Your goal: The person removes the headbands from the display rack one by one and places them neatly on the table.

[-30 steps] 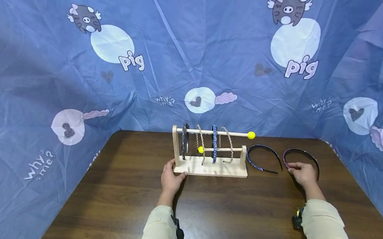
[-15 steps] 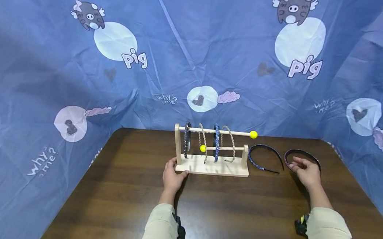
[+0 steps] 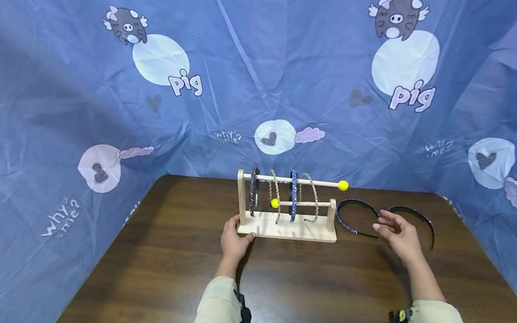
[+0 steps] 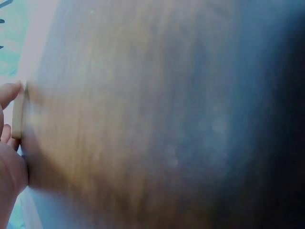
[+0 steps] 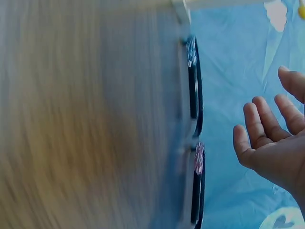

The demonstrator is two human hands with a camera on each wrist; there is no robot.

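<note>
My left hand (image 3: 234, 241) grips the left end of a pale wooden headband stand (image 3: 290, 231); the left wrist view shows the thumb and fingers on either side of its base (image 4: 18, 114). On its dowels hang a dark glittery headband (image 3: 252, 193), a blue glittery headband (image 3: 294, 198) and two braided beige ones. My right hand (image 3: 400, 237) is raised above the table, fingers apart and holding nothing. Near it lie a blue glittery headband (image 3: 340, 217) and a purple-pink headband (image 5: 199, 160), partly hidden by the hand in the head view.
Yellow balls (image 3: 343, 185) cap the free ends of the two dowels. The brown wooden table (image 3: 313, 288) runs back to a blue cloth backdrop (image 3: 228, 80) printed with pigs and hearts, which also rises on both sides.
My right hand has come off the purple-pink headband, lifting and shifting left towards the blue one. Both headbands stay on the table. The left hand keeps its grip on the stand.
</note>
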